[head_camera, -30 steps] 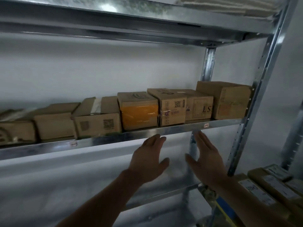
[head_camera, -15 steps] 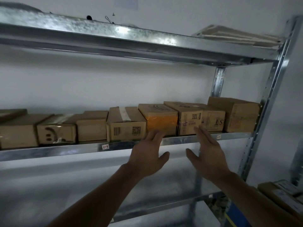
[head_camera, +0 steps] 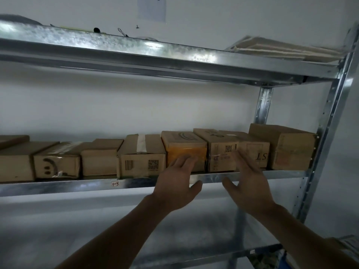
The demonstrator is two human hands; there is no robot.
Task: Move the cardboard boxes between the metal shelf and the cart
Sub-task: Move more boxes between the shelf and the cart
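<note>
Head view: left hand (head_camera: 175, 184), right hand (head_camera: 250, 185) spread flat, holding nothing, up before box row (head_camera: 141, 158) on shelf (head_camera: 77, 186). QR box (head_camera: 221, 150) straight ahead between hands, long axis running back toward wall (head_camera: 136, 105) (neither hand nearer).

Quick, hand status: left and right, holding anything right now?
Left hand: open, fingers straight in front of the orange-fronted box, holding nothing.
Right hand: open, fingers straight in front of the ST-marked box, holding nothing.
</note>
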